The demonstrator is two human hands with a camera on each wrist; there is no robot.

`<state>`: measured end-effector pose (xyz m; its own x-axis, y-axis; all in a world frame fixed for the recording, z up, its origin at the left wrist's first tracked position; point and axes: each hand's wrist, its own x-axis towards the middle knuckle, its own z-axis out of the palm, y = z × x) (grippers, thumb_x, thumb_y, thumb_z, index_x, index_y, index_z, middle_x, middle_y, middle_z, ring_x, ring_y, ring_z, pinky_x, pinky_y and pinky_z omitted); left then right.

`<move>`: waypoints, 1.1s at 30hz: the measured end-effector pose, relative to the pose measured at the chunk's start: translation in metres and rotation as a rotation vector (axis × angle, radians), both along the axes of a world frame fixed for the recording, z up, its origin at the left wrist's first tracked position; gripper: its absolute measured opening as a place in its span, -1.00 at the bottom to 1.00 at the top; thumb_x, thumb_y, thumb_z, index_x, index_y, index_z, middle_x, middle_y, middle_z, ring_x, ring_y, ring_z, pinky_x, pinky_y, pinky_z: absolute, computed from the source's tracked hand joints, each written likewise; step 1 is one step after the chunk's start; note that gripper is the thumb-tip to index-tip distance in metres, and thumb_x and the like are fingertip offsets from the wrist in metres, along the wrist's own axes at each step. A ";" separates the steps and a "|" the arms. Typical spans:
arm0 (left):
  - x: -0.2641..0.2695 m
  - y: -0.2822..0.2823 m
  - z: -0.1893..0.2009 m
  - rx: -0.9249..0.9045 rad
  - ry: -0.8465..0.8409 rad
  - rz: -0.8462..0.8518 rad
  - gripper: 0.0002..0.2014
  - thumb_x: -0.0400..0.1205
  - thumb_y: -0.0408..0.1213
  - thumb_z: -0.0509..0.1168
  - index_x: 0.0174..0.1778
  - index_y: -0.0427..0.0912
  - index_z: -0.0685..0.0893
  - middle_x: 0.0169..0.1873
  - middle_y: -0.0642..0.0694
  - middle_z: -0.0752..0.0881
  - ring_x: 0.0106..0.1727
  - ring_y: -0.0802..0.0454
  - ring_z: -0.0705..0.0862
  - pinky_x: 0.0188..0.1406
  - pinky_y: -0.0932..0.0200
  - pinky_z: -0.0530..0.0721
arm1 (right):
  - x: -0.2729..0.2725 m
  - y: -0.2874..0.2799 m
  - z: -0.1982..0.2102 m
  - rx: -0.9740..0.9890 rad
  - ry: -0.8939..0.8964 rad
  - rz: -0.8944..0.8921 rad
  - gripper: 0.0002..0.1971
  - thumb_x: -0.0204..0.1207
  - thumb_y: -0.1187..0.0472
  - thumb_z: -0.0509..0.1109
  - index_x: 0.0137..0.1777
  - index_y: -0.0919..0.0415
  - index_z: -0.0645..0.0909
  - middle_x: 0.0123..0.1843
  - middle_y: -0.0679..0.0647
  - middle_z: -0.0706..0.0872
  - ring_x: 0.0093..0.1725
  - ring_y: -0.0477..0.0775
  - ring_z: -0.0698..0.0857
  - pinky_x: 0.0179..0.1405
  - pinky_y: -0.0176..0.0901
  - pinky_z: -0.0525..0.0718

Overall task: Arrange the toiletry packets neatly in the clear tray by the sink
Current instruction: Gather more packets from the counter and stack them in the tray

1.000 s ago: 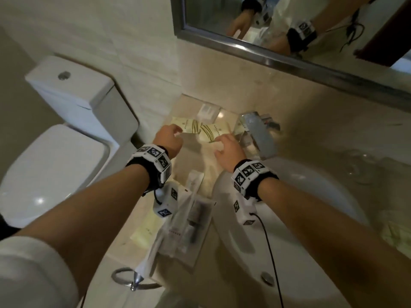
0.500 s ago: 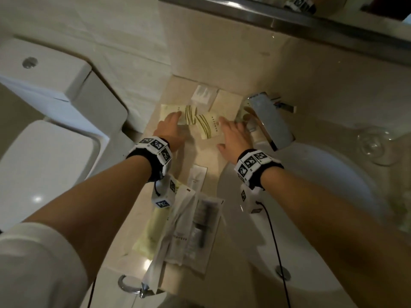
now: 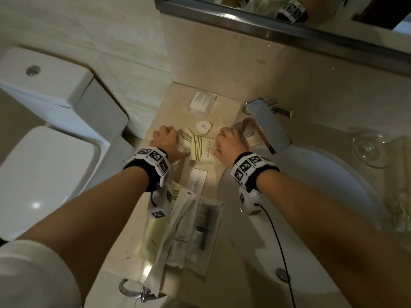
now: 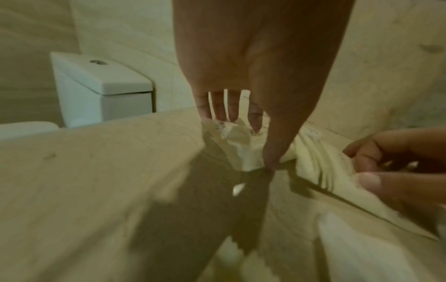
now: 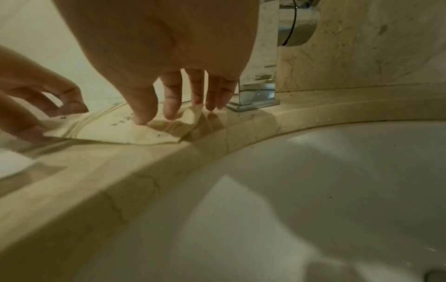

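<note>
Two cream packets with green stripes lie overlapped on the beige counter [image 3: 222,121] left of the tap. My left hand [image 3: 165,138] pinches the crumpled end of the left packet [image 3: 185,141] between thumb and fingers [image 4: 271,162]. My right hand [image 3: 229,143] pinches the right packet [image 3: 203,150] at its end near the tap, thumb on top [image 5: 142,118]. A round white soap [image 3: 204,126] and a white sachet [image 3: 202,102] lie beyond them. I cannot make out the clear tray.
A slim white sachet [image 3: 196,180] and a pile of longer packets [image 3: 191,227] lie nearer me. The chrome tap [image 3: 266,125] and white basin [image 3: 322,207] are right, a glass [image 3: 367,147] farther right. A toilet [image 3: 44,152] stands left, below the counter edge.
Both hands have gone from lying flat on the striped packets to pinching their ends, and the packets have slid nearer me, uncovering the round soap.
</note>
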<state>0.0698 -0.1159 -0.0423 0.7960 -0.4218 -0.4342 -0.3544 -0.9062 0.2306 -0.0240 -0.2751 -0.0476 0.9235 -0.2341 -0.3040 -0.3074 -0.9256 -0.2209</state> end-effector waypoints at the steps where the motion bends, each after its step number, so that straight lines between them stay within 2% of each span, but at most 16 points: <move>1: -0.002 0.001 0.002 -0.022 0.037 0.017 -0.39 0.41 0.00 0.46 0.26 -0.23 0.42 0.30 -0.26 0.42 0.27 -0.28 0.48 0.31 -0.17 0.52 | 0.000 0.002 0.001 0.006 -0.005 -0.005 -0.61 0.57 0.02 0.32 0.28 0.24 0.51 0.47 0.13 0.42 0.50 0.19 0.29 0.50 0.03 0.27; 5: -0.008 0.008 0.004 -0.119 0.158 0.082 -0.46 0.40 -0.28 0.52 0.20 -0.23 0.40 0.13 -0.24 0.52 0.05 -0.21 0.57 0.05 -0.01 0.57 | 0.001 0.007 0.004 0.108 0.009 -0.097 -0.52 0.48 0.07 0.45 0.33 0.17 0.40 0.33 0.16 0.59 0.43 0.22 0.42 0.39 0.06 0.35; 8: -0.011 0.012 0.007 -0.176 0.171 0.110 -0.64 0.44 -0.32 0.48 0.00 -0.16 0.43 -0.06 -0.16 0.57 -0.10 -0.11 0.54 -0.14 0.08 0.47 | -0.002 0.009 0.008 0.114 0.093 -0.095 -0.53 0.51 0.09 0.42 0.38 0.15 0.43 0.30 0.17 0.64 0.38 0.24 0.50 0.36 0.06 0.42; 10: -0.010 0.014 0.013 -0.202 0.140 0.132 -0.75 0.45 -0.32 0.46 -0.15 -0.13 0.48 -0.11 -0.14 0.62 -0.09 -0.13 0.59 -0.16 0.14 0.43 | -0.006 0.010 0.011 0.193 0.084 -0.092 -0.57 0.53 0.13 0.40 0.40 0.07 0.50 0.24 0.14 0.71 0.31 0.22 0.60 0.33 0.05 0.54; 13: -0.008 0.012 0.031 -0.289 0.101 0.172 -0.93 0.50 -0.37 0.38 -0.19 -0.11 0.65 -0.06 -0.16 0.75 0.06 -0.17 0.69 -0.06 0.10 0.59 | -0.010 0.010 0.023 0.511 -0.034 -0.202 -0.55 0.51 0.25 0.42 0.41 0.13 0.53 0.20 0.13 0.75 0.18 0.13 0.71 0.14 -0.10 0.68; 15: -0.009 0.009 0.046 -0.377 0.089 0.187 -0.88 0.56 -0.37 0.32 -0.08 -0.17 0.77 0.07 -0.19 0.78 0.13 -0.15 0.70 0.07 0.16 0.58 | -0.014 0.010 0.039 0.659 -0.093 -0.259 -0.60 0.52 0.28 0.40 0.37 0.21 0.55 0.22 0.16 0.72 0.16 0.14 0.72 0.03 -0.10 0.72; 17: -0.014 0.001 0.065 -0.459 0.083 0.172 -0.79 0.61 -0.32 0.27 0.06 -0.25 0.76 0.16 -0.19 0.75 0.18 -0.11 0.67 0.08 0.26 0.47 | -0.020 0.009 0.056 0.750 -0.138 -0.271 -0.64 0.56 0.31 0.35 0.36 0.25 0.52 0.25 0.16 0.69 0.16 0.17 0.71 -0.14 -0.08 0.76; 19: -0.023 -0.010 0.087 -0.572 0.100 0.166 -0.70 0.67 -0.20 0.19 0.10 -0.27 0.75 0.14 -0.20 0.74 0.11 -0.05 0.64 0.05 0.25 0.43 | -0.029 0.004 0.074 0.765 -0.171 -0.260 -0.62 0.58 0.32 0.32 0.40 0.27 0.48 0.25 0.16 0.68 0.17 0.17 0.70 -0.22 -0.16 0.72; 22: -0.035 -0.027 0.111 -0.702 0.160 0.163 -0.71 0.64 -0.12 0.24 -0.03 -0.24 0.77 -0.03 -0.18 0.73 0.02 -0.02 0.62 0.00 0.22 0.48 | -0.042 -0.014 0.098 0.746 -0.232 -0.283 -0.62 0.55 0.31 0.38 0.37 0.29 0.53 0.24 0.22 0.71 0.16 0.15 0.72 -0.10 -0.22 0.63; 24: -0.046 -0.040 0.123 -0.714 0.173 0.131 -0.90 0.52 -0.21 0.42 -0.17 -0.16 0.71 -0.10 -0.15 0.70 -0.05 0.01 0.61 -0.15 0.28 0.52 | -0.057 -0.030 0.114 0.783 -0.286 -0.355 -0.64 0.52 0.31 0.42 0.31 0.31 0.58 0.13 0.22 0.74 0.02 0.12 0.73 -0.18 -0.20 0.70; 26: -0.060 -0.057 0.132 -0.701 0.205 0.084 -0.83 0.45 -0.30 0.49 -0.35 -0.10 0.61 -0.17 -0.13 0.64 -0.12 0.00 0.58 -0.17 0.27 0.53 | -0.076 -0.050 0.128 0.853 -0.350 -0.457 -0.66 0.48 0.33 0.45 0.26 0.34 0.59 0.07 0.23 0.72 -0.04 0.16 0.72 -0.27 -0.12 0.76; 27: -0.068 -0.065 0.136 -0.690 0.233 0.060 -0.78 0.44 -0.32 0.49 -0.40 -0.08 0.56 -0.20 -0.13 0.63 -0.16 -0.01 0.57 -0.15 0.22 0.55 | -0.086 -0.059 0.133 0.893 -0.389 -0.515 -0.68 0.46 0.36 0.47 0.21 0.34 0.60 0.08 0.25 0.71 -0.04 0.17 0.72 -0.32 -0.16 0.77; 28: -0.077 -0.076 0.139 -0.673 0.255 0.034 -0.76 0.44 -0.33 0.49 -0.42 -0.08 0.54 -0.23 -0.11 0.63 -0.21 0.00 0.58 -0.16 0.21 0.57 | -0.098 -0.071 0.137 0.932 -0.432 -0.576 -0.71 0.45 0.39 0.47 0.16 0.30 0.59 0.10 0.26 0.71 -0.02 0.17 0.71 -0.30 -0.19 0.77; 30: -0.094 -0.095 0.142 -0.653 0.267 0.000 -0.75 0.46 -0.32 0.48 -0.44 -0.07 0.55 -0.31 -0.05 0.64 -0.27 0.02 0.59 -0.22 0.26 0.59 | -0.116 -0.088 0.141 0.995 -0.501 -0.658 -0.73 0.43 0.41 0.48 0.11 0.25 0.58 0.18 0.32 0.72 0.08 0.24 0.72 0.01 0.02 0.76; 32: -0.116 -0.119 0.143 -0.677 0.273 -0.034 -0.77 0.47 -0.31 0.47 -0.43 -0.06 0.55 -0.25 -0.10 0.68 -0.23 -0.03 0.67 -0.16 0.22 0.71 | -0.142 -0.106 0.146 1.008 -0.545 -0.711 -0.70 0.45 0.40 0.47 0.18 0.30 0.61 0.22 0.33 0.71 0.19 0.30 0.72 0.24 0.19 0.67; 33: -0.128 -0.133 0.144 -0.697 0.279 -0.044 -0.76 0.49 -0.30 0.45 -0.41 -0.06 0.54 -0.23 -0.10 0.68 -0.25 -0.02 0.68 -0.22 0.32 0.73 | -0.157 -0.116 0.147 1.018 -0.550 -0.739 -0.67 0.46 0.40 0.46 0.23 0.33 0.59 0.22 0.31 0.72 0.19 0.30 0.71 0.25 0.21 0.66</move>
<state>-0.0584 -0.2493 0.1012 0.6713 -0.7020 -0.2378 -0.2315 -0.5034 0.8325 -0.1810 -0.3912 0.0998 0.7389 -0.6152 -0.2749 -0.3062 0.0569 -0.9503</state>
